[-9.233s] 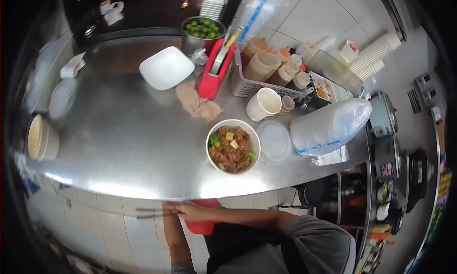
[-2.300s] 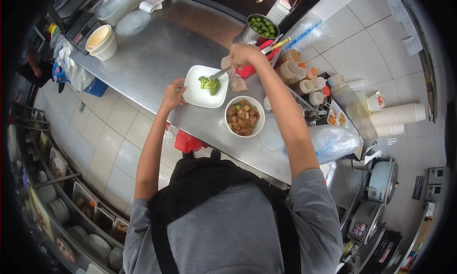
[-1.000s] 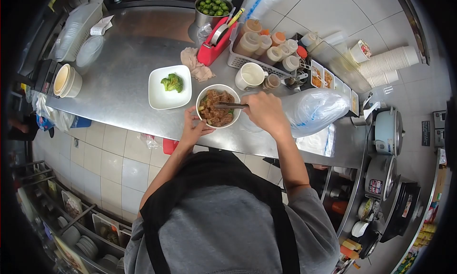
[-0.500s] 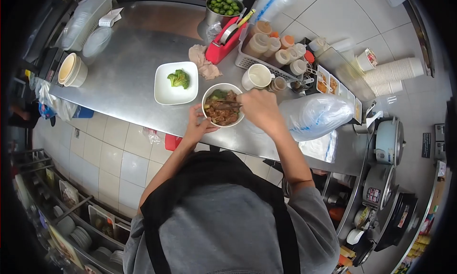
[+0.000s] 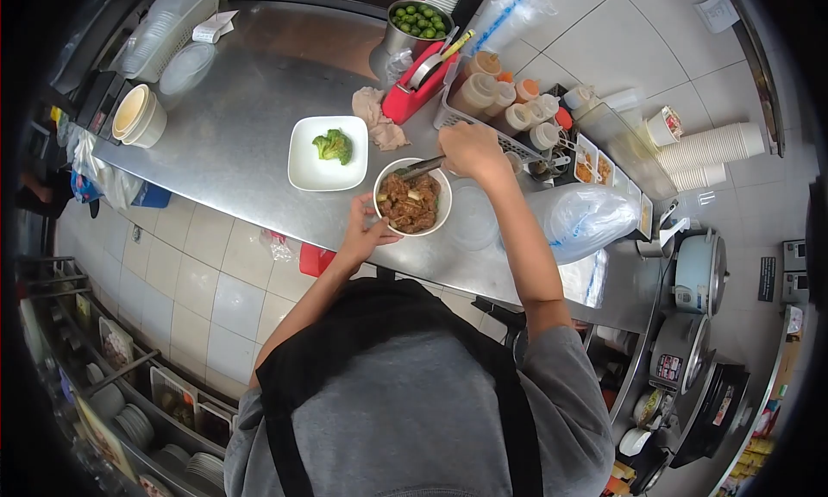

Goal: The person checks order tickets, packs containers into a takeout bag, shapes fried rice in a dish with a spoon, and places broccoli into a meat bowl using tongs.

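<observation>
A white round bowl (image 5: 446, 205) on the steel counter is filled with brown, saucy meat pieces (image 5: 410, 205). My left hand (image 5: 369, 228) grips its left side, thumb near the rim and fingers along the wall. Above the bowl's upper right edge, my right hand (image 5: 470, 150) is closed around metal tongs (image 5: 420, 168), their tips down at the meat. Left of the bowl stands a white square dish (image 5: 302, 173) with broccoli (image 5: 333, 147) in it. A clear round lid (image 5: 472, 217) lies to the right of the bowl, partly behind my right forearm.
Behind the bowl are a crumpled cloth (image 5: 379, 122), a red tape dispenser (image 5: 404, 100) and a pot of green limes (image 5: 412, 41). A basket of sauce bottles (image 5: 476, 93) and a plastic bag (image 5: 582, 221) stand right. Stacked tubs (image 5: 142, 122) sit far left.
My right hand has moved up and back with the tongs, which now slant into the bowl. Green pieces seen at the bowl's upper edge are now mostly out of sight. My left hand stays on the bowl.
</observation>
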`<state>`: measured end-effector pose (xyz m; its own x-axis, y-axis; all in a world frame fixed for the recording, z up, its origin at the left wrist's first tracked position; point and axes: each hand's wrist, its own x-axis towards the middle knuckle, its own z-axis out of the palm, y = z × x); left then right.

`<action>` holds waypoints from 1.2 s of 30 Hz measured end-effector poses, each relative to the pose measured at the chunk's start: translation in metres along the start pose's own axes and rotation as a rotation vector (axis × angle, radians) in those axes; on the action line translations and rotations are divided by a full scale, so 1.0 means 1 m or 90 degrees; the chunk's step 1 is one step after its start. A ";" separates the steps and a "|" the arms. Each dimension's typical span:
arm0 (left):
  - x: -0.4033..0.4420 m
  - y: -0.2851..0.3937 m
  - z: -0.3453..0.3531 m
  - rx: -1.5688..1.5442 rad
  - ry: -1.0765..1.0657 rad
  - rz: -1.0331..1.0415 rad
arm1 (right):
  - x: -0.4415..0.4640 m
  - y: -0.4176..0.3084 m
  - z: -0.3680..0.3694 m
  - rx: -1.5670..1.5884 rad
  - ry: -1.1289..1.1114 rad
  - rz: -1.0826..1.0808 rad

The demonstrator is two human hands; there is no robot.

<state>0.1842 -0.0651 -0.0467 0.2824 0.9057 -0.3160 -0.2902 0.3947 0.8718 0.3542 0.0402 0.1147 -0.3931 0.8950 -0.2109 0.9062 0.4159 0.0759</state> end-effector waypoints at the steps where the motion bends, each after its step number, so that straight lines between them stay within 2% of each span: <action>1: -0.001 0.000 0.000 -0.001 -0.002 -0.002 | 0.001 0.001 0.002 0.005 -0.005 -0.004; 4: 0.000 0.002 0.000 0.005 0.000 -0.005 | -0.007 0.005 -0.014 -0.002 -0.031 0.009; 7: -0.003 0.004 0.000 0.006 -0.002 -0.010 | -0.001 0.009 -0.005 0.016 -0.063 0.079; 14: -0.002 0.007 0.001 0.000 -0.003 -0.007 | 0.007 0.012 0.020 0.024 -0.054 0.035; 22: 0.006 0.006 -0.004 -0.004 -0.015 0.013 | -0.027 0.021 -0.006 0.038 0.007 0.029; 28: 0.007 0.008 -0.010 0.018 -0.036 0.005 | -0.045 0.023 -0.038 0.099 -0.026 0.077; 31: 0.006 0.008 -0.015 0.037 -0.039 0.006 | -0.040 0.019 -0.021 0.019 0.000 0.040; 34: 0.006 0.008 -0.013 0.038 -0.041 0.025 | -0.034 0.015 0.006 0.031 0.070 0.013; 36: 0.006 0.007 -0.014 0.041 -0.040 0.033 | -0.025 0.012 0.023 0.030 0.044 0.018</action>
<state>0.1709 -0.0549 -0.0474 0.3262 0.9122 -0.2479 -0.2473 0.3355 0.9090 0.3785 0.0194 0.0987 -0.3761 0.9156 -0.1421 0.9225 0.3843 0.0346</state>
